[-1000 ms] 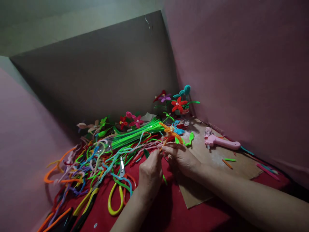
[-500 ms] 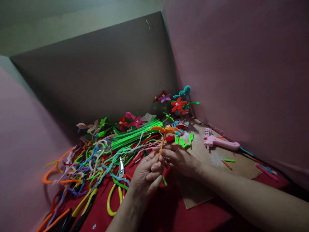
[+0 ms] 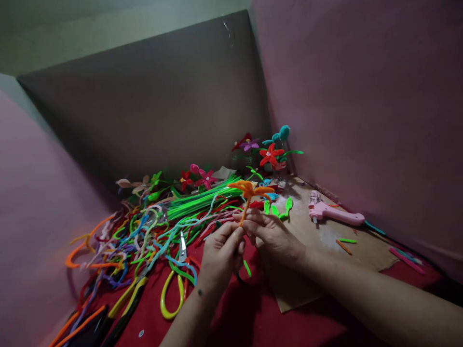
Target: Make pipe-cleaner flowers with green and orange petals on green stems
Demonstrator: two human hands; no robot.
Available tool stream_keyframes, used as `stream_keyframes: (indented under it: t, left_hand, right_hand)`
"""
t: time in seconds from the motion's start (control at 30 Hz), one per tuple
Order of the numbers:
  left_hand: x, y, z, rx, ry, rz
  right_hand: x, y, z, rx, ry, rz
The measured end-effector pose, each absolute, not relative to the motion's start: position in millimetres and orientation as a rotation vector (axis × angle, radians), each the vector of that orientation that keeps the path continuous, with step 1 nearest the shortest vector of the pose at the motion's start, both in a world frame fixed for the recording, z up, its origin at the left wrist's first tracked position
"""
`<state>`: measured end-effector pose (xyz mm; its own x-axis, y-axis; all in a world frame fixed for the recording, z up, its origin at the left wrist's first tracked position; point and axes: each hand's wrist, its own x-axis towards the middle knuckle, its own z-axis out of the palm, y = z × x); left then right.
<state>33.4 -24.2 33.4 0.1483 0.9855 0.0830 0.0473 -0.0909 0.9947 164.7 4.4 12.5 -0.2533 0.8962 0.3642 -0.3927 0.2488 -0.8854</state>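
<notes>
An orange pipe-cleaner flower (image 3: 249, 189) stands upright between my hands, its petals spread above a thin orange stem. My left hand (image 3: 222, 248) pinches the stem near its lower end. Just above, the fingertips of my right hand (image 3: 271, 236) close on the same stem from the other side. The very bottom of the stem is hidden by fingers. Left of my hands lie scissors with yellow handles (image 3: 171, 294), blades pointing away. Behind the flower is a bundle of green pipe cleaners (image 3: 202, 200).
Tangled coloured pipe cleaners (image 3: 144, 241) spread across the left. Yellow-black pliers (image 3: 128, 299) lie at front left. A pink glue gun (image 3: 336, 212) rests on cardboard (image 3: 300, 289) at right, near green leaf pieces (image 3: 288, 207). Finished flowers (image 3: 271, 154) stand at the back. Walls enclose the corner.
My left hand has turned, its fingers now pinching the stem from the side rather than curled toward me. The flower has tilted slightly, showing more of its petals. The view has shifted a little.
</notes>
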Motion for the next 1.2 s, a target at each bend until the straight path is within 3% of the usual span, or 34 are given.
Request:
stream_keyframes:
  t: [0.27, 0.57, 0.93, 1.07, 1.2]
  left_hand:
    - [27, -21, 37, 0.872, 0.597, 0.877]
    - [32, -24, 25, 1.903, 1.309, 1.298]
    - [24, -25, 38, 0.921, 0.617, 0.874]
    - [24, -25, 39, 1.185, 0.805, 0.848]
    - [31, -26, 34, 1.713, 1.220, 1.183]
  right_hand:
    - [171, 5, 15, -0.427, -1.372, 1.498]
    - [163, 6, 5, -0.619, -1.226, 1.402]
    - [175, 0, 24, -0.401, -1.484, 1.443]
    - [173, -1, 21, -0.395, -1.395, 1.454]
    - [169, -1, 18, -0.577, -1.341, 1.323]
